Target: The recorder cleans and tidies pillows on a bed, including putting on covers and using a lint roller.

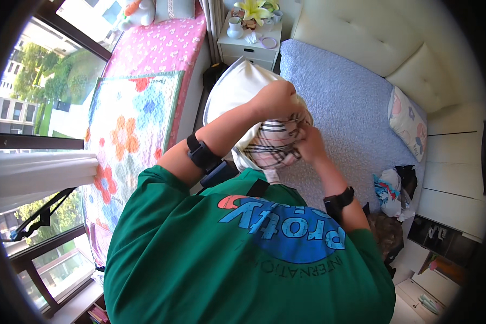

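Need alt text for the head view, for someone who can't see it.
Both hands grip a white pillow with a plaid pillowcase bunched at its near end: left hand on top, right hand at the opening. A blue-covered bed lies beneath.

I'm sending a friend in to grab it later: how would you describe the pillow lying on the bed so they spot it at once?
Start at the big bed with the lavender-blue cover and the cream padded headboard. At the head end, beside that headboard, lies one small pillow. It is pale with pink and blue flower prints, unlike the white pillow with a plaid cover held in both hands.
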The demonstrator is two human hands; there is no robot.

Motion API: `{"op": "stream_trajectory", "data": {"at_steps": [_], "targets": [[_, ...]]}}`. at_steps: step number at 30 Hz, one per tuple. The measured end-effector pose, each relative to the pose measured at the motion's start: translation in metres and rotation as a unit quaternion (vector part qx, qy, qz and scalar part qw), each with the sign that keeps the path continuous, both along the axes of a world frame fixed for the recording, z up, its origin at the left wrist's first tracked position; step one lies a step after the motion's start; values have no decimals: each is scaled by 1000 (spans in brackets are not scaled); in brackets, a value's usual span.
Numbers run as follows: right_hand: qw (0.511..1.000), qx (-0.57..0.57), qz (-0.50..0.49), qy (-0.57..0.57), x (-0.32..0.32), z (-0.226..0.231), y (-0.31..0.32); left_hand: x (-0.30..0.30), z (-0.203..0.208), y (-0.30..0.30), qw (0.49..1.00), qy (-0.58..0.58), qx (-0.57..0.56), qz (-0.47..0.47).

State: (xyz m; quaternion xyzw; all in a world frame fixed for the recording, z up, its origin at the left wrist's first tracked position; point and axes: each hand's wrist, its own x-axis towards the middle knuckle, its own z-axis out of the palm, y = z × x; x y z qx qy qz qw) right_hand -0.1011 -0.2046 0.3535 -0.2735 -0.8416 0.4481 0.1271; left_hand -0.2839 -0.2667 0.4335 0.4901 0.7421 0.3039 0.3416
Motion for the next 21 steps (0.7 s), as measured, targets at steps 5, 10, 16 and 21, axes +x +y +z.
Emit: {"op": "stream_trajectory", "data": {"at_steps": [5, 10, 16, 21], "targets": [[977, 213, -14, -13, -51, -15, -8, 20, 6, -3, 983, 138, 88, -87], [955, 259, 63, -129, -82, 69, 13, -5, 57, 0, 978, 128, 165, 2], [899, 434, -29, 43, -80, 68, 40, 2, 120, -18, 963, 162, 216, -9], [950, 49, -148, 269, -94, 66, 71, 34, 139, -17, 946, 187, 249, -93]]}}
